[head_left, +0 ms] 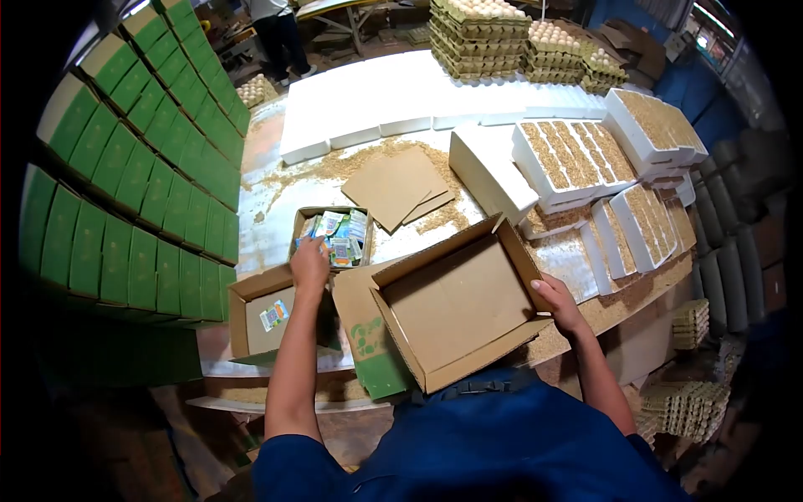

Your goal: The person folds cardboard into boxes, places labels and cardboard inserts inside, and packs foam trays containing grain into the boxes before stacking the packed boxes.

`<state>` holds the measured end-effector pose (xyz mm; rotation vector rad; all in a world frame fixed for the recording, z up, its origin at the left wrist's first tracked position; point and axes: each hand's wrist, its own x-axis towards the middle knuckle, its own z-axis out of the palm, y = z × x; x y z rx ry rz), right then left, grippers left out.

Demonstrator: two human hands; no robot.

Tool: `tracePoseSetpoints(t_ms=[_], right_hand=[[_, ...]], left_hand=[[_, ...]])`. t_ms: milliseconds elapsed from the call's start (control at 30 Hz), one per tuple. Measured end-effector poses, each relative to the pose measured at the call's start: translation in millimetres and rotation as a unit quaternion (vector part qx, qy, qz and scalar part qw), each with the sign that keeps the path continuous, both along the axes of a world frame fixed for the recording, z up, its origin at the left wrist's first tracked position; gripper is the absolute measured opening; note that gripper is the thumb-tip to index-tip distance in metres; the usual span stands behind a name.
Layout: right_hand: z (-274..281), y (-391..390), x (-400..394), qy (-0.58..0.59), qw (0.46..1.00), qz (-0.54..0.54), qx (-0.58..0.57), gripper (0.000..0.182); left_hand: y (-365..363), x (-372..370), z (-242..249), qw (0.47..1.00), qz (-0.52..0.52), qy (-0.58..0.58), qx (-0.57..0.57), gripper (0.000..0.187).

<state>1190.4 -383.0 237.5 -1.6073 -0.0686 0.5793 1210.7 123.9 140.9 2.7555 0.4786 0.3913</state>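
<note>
My right hand (559, 305) is closed on the right wall of an open, empty cardboard box (460, 301), thumb on the rim. The box is tilted near my body, with its green-printed flap (368, 335) at the left. My left hand (311, 261) reaches to a small carton (368, 219) of colourful printed cards (343, 249). Its fingers are bent together among the cards at the carton's left side; what they pinch is hidden. Below my left hand stands another open carton (249, 325), with one printed card (273, 315) on its bottom.
Green cartons (125, 167) are stacked high on the left. Loose cardboard sheets (397, 186) lie among wood shavings. White foam trays (556, 159) filled with shavings stand at the right, egg trays (477, 42) at the back. A person (280, 38) stands beyond the table.
</note>
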Motion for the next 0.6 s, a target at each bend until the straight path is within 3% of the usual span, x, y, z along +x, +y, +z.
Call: tracePoseSetpoints(t_ms=[100,200,267,367,400,600], right_hand=[[-4,1,-6,0.05,0.997,-0.052,0.012,0.042],[0,3,-7,0.046,0.996,-0.069,0.022,0.038],[-1,3,-5,0.044,0.997,-0.068,0.013,0.04],[-1,2,-7,0.043,0.996,-0.073,0.016,0.041],[-2,1,-7,0.042,0.996,-0.077,0.017,0.041],[-13,-5,-3,0.011,0.999,-0.043,0.025,0.041]], left_hand=[[-13,27,1,0.991,-0.064,0.087,0.073,0.039],[-8,44,-32,0.99,-0.108,0.052,0.079,0.022],[2,51,-61,0.992,-0.091,0.059,0.065,0.021],[5,46,-59,0.992,-0.091,0.009,0.084,0.015],[1,39,-37,0.994,-0.089,0.029,0.063,0.01],[1,16,0,0.993,-0.084,0.044,0.069,0.015]])
